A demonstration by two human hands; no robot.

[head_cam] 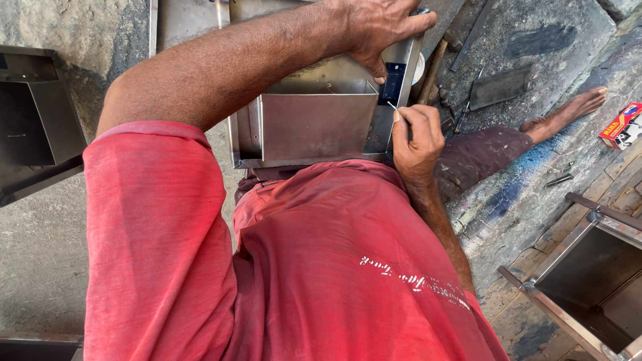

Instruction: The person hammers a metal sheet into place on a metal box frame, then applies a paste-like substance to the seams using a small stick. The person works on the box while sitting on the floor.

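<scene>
A shiny steel box (314,124), open on top, rests against my lap in the middle of the head view. My left hand (378,27) reaches across and grips the box's far right edge, thumb near a dark blue rectangular piece (393,80) fixed on the right wall. My right hand (416,137) is at the box's right side, pinching a thin metal pin or scriber (392,105) whose tip points at the wall just below the blue piece. My red shirt hides the box's near side.
Another steel box (33,120) stands at the left and a steel frame (588,267) at the lower right. A small red carton (622,125), flat metal pieces (498,87), hand tools and my bare foot (568,110) lie on the stained concrete floor.
</scene>
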